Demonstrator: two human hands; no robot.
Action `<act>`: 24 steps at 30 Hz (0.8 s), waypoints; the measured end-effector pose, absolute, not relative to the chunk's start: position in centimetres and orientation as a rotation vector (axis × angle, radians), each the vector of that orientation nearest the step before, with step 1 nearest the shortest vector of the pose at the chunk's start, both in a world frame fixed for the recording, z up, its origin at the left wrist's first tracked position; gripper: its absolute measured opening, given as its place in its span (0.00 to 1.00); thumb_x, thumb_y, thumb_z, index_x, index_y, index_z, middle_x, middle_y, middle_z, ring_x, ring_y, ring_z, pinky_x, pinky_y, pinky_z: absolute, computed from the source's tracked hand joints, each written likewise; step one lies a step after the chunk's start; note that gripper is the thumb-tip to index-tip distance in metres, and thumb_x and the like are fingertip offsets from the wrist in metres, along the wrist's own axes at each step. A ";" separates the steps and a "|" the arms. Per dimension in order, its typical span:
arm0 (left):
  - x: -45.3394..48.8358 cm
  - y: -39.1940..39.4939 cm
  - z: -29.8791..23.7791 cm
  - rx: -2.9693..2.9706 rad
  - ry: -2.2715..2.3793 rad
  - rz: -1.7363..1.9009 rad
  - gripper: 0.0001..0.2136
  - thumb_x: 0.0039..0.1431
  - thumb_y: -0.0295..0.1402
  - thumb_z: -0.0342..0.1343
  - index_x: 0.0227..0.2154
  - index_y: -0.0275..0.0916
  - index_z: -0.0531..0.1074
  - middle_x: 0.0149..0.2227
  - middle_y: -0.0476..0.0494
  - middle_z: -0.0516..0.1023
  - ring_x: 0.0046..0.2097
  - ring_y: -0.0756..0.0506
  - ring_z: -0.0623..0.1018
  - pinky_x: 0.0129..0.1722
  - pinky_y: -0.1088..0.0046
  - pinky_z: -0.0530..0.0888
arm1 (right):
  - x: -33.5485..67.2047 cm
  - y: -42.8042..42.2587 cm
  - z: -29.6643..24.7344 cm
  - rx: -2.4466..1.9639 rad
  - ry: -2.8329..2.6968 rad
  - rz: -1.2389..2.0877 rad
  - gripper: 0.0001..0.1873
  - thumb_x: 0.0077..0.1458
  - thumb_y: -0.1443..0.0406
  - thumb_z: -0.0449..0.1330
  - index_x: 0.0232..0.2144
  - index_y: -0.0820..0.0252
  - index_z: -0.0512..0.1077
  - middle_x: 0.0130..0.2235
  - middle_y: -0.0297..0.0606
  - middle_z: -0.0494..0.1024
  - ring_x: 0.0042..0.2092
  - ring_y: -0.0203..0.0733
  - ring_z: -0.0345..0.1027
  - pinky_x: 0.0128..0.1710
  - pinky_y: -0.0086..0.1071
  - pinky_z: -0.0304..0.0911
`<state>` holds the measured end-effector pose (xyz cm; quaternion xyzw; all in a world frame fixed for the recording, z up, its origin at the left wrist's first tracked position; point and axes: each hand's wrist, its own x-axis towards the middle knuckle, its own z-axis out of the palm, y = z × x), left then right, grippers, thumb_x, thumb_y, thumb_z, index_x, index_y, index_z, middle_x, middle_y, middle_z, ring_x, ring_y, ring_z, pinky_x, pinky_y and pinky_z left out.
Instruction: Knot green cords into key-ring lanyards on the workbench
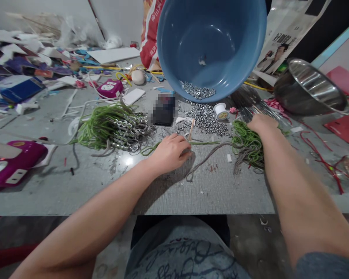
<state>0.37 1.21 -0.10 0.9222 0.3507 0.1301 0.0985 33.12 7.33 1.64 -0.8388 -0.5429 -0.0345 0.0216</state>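
Observation:
My left hand (pixel 172 150) rests low over the table with its fingers curled. A green cord (pixel 205 143) emerges from both sides of that hand, so it appears closed on the cord; the grip itself is hidden. Over on the right, my right hand (pixel 263 123) reaches to a loose heap of green and grey cords (pixel 248 145), its fingers mostly out of sight. A grey cord (pixel 205 159) trails from this heap toward my left hand. To the left lies a large bundle of green cords (pixel 100 126) with metal nuts (pixel 128 130) threaded at one end.
A blue basin (pixel 212 77) tilts over spilled nuts (pixel 205 118), beside a white spool (pixel 221 111). Behind my left hand lies a dark phone-like object (pixel 163 110). Purple power strips (pixel 17 162), a steel bowl (pixel 311 89) and red cords (pixel 322 155) surround the work area.

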 end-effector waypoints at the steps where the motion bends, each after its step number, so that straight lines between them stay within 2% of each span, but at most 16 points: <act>1: 0.4 1.2 -0.1 2.731 1.035 0.386 0.10 0.58 0.33 0.49 0.36 0.33 0.73 0.37 0.39 0.74 0.41 0.42 0.70 0.44 0.62 0.67 | 33.1 7.2 1.8 -2.638 -1.646 -0.071 0.23 0.43 0.69 0.60 0.42 0.85 0.71 0.41 0.75 0.70 0.46 0.66 0.65 0.40 0.52 0.58; 5: 0.4 1.3 -0.3 2.736 1.035 0.397 0.10 0.58 0.33 0.49 0.36 0.34 0.73 0.37 0.39 0.74 0.41 0.42 0.70 0.44 0.62 0.67 | 33.2 7.6 2.7 -2.729 -1.497 0.063 0.24 0.46 0.68 0.58 0.45 0.82 0.70 0.46 0.70 0.69 0.49 0.63 0.64 0.44 0.48 0.56; 7: 0.3 1.3 -0.4 2.736 1.037 0.408 0.10 0.58 0.33 0.49 0.36 0.34 0.73 0.36 0.39 0.74 0.41 0.42 0.70 0.43 0.63 0.67 | 33.2 8.1 3.1 -2.702 -1.454 0.105 0.23 0.47 0.67 0.57 0.44 0.81 0.71 0.45 0.67 0.70 0.47 0.59 0.65 0.43 0.44 0.57; 12: 0.3 1.4 -0.5 2.752 1.033 0.439 0.10 0.58 0.33 0.49 0.35 0.34 0.73 0.35 0.40 0.74 0.40 0.43 0.70 0.42 0.63 0.68 | 32.8 9.0 3.8 -2.572 -1.342 0.187 0.20 0.50 0.67 0.55 0.42 0.82 0.70 0.39 0.57 0.73 0.36 0.43 0.68 0.32 0.31 0.60; 16: 0.3 1.4 -0.5 2.761 1.037 0.464 0.10 0.58 0.33 0.49 0.35 0.34 0.73 0.35 0.40 0.74 0.40 0.43 0.70 0.43 0.63 0.68 | 31.8 8.9 3.6 -2.465 -1.376 0.348 0.19 0.52 0.65 0.55 0.44 0.76 0.70 0.35 0.49 0.74 0.28 0.35 0.65 0.26 0.28 0.59; 18: 0.3 1.4 -0.5 2.766 1.041 0.466 0.10 0.58 0.33 0.49 0.34 0.34 0.73 0.35 0.41 0.74 0.39 0.43 0.70 0.43 0.63 0.68 | 31.4 8.4 3.1 -2.421 -1.458 0.386 0.24 0.51 0.62 0.57 0.48 0.71 0.68 0.35 0.46 0.75 0.27 0.37 0.66 0.27 0.29 0.61; 21: 0.3 1.4 -0.5 2.767 1.040 0.474 0.10 0.58 0.33 0.49 0.35 0.35 0.73 0.35 0.41 0.74 0.39 0.43 0.70 0.42 0.63 0.68 | 31.2 7.1 2.0 -2.343 -1.859 0.237 0.32 0.47 0.61 0.60 0.56 0.62 0.62 0.40 0.45 0.76 0.35 0.44 0.70 0.34 0.34 0.64; 24: 0.3 1.4 -0.5 2.765 1.034 0.482 0.10 0.57 0.32 0.49 0.34 0.34 0.73 0.34 0.41 0.74 0.39 0.43 0.71 0.42 0.63 0.68 | 31.5 5.0 1.2 -2.326 -2.259 0.073 0.28 0.51 0.60 0.54 0.56 0.54 0.63 0.44 0.44 0.75 0.43 0.50 0.69 0.40 0.40 0.63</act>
